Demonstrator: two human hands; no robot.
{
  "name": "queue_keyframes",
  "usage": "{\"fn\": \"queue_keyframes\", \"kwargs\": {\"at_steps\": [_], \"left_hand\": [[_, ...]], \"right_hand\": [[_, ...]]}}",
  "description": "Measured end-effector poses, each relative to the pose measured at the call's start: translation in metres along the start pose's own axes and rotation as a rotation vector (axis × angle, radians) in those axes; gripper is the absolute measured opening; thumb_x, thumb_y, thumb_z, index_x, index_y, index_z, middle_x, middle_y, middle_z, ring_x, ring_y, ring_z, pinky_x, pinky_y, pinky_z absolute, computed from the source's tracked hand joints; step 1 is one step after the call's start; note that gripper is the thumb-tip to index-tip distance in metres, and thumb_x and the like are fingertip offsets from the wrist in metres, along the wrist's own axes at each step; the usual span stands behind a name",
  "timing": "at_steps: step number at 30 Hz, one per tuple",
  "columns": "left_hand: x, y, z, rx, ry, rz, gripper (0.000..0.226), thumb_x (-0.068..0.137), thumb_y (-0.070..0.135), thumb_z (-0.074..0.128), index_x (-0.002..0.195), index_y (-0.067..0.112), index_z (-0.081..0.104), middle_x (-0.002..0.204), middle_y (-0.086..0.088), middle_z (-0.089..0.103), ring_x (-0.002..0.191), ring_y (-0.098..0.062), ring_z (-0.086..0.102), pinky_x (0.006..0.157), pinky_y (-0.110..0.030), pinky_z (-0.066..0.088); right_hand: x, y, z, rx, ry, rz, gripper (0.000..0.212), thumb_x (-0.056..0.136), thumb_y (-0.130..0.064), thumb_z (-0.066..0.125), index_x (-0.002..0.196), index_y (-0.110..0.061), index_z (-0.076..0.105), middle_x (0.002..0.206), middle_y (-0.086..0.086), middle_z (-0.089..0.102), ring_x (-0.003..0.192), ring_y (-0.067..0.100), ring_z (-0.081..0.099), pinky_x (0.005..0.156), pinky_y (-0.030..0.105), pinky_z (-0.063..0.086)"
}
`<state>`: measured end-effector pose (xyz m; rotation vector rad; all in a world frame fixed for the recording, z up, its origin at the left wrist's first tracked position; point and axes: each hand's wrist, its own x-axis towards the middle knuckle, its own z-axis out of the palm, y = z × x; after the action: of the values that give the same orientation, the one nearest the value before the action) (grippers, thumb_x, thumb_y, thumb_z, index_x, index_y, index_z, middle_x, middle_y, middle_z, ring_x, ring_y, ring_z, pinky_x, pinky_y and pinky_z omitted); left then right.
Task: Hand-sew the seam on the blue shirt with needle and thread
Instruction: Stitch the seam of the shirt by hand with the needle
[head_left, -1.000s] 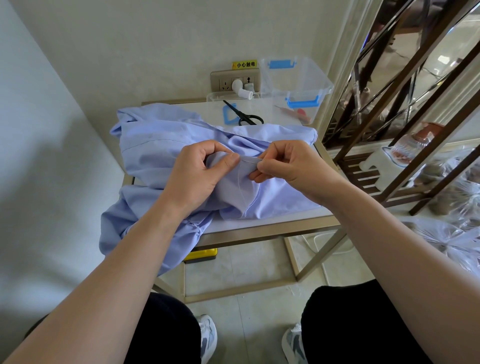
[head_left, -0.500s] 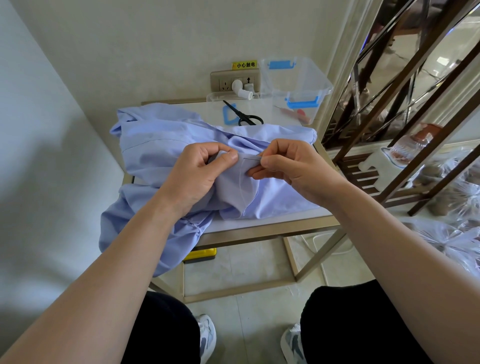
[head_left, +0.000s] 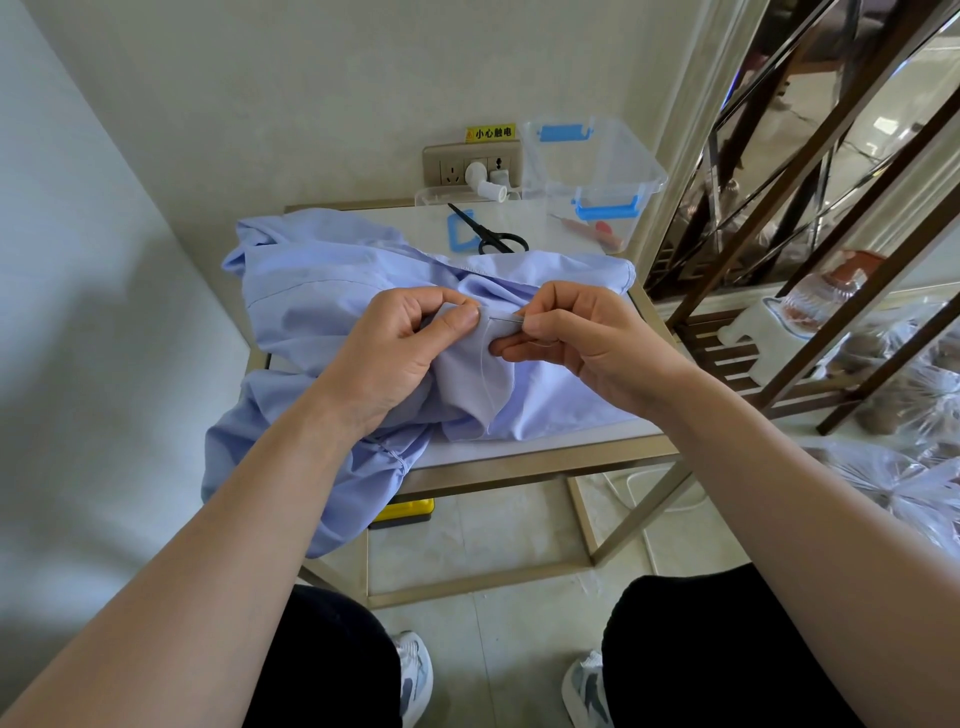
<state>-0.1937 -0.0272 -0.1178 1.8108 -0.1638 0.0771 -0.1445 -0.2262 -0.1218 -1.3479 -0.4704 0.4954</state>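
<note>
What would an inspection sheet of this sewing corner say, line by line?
Surface: small white-topped table, gold frame.
Job's things: blue shirt heaped on it, part hanging off the near-left edge; needle at a raised fold.
Clutter: black scissors and clear box with blue clasps, at the back.
Hands: left hand pinches the fold; right hand pinches the needle.
Cables: white plug in the wall socket; white cable under the table.
Surroundings: metal rack and plastic bags to the right.

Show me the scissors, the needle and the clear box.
scissors (head_left: 482, 232): head view, near the pivot.
needle (head_left: 504, 320): head view, mid-shaft.
clear box (head_left: 618, 166): head view, on its side wall.
</note>
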Motion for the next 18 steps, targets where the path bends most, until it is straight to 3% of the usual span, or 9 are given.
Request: {"fn": "queue_keyframes", "kwargs": {"at_steps": [8,11,18], "left_hand": [[0.0014,-0.0012,-0.0002,-0.055,-0.015,-0.02,0.017,0.097,0.019,0.058,0.084,0.017,0.07,0.074,0.011,0.063,0.075,-0.007,0.053,0.074,-0.023,0.043],[0.0021,-0.0023,-0.0011,-0.091,-0.01,-0.039,0.016,0.087,0.03,0.06,0.082,0.02,0.071,0.073,0.01,0.063,0.076,-0.008,0.053,0.076,-0.025,0.043],[0.0026,-0.0015,0.0012,-0.151,-0.029,-0.061,0.015,0.085,0.029,0.062,0.078,0.021,0.072,0.074,0.007,0.065,0.076,-0.009,0.056,0.077,-0.027,0.044]], "right_hand": [[-0.001,-0.0003,0.0001,0.002,-0.023,0.021,0.014,0.095,0.006,0.048,0.087,-0.002,0.057,0.09,0.014,0.072,0.089,0.026,0.072,0.082,0.027,0.055],[-0.0015,-0.0011,0.0001,-0.005,-0.026,0.015,0.01,0.094,0.003,0.05,0.09,-0.001,0.058,0.091,0.012,0.073,0.09,0.025,0.072,0.082,0.027,0.055],[-0.0014,-0.0002,0.0028,-0.014,-0.009,0.003,0.01,0.083,-0.011,0.06,0.087,-0.002,0.06,0.086,0.005,0.074,0.081,0.018,0.071,0.078,0.025,0.055]]}}
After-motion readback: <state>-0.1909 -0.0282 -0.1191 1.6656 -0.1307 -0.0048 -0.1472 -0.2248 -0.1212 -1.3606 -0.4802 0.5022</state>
